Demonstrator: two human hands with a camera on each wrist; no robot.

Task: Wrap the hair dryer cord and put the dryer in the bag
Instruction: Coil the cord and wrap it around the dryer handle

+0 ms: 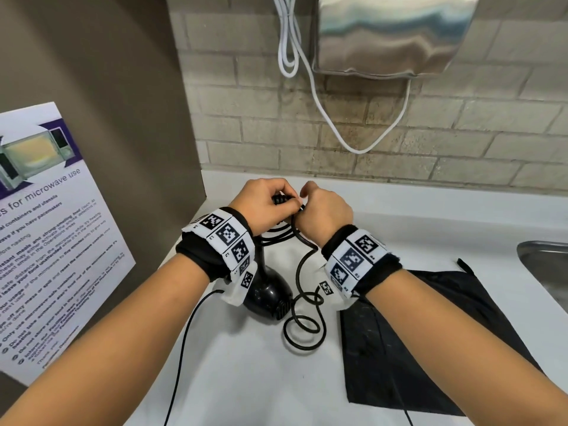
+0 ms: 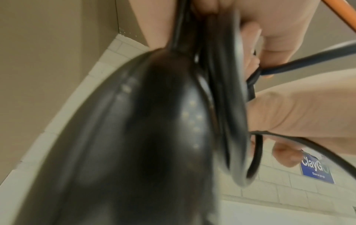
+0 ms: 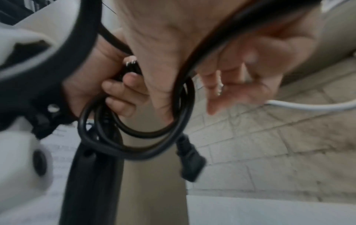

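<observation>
A microwave notice leans left; sink sits right.

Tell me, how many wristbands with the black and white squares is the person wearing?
2. One wristband is on the left wrist, above the hair dryer. The other wristband is on the right wrist, near the black bag.

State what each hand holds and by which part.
The left hand grips the black hair dryer by its handle's end, coiled black cord included. The right hand guides a cord loop.
</observation>
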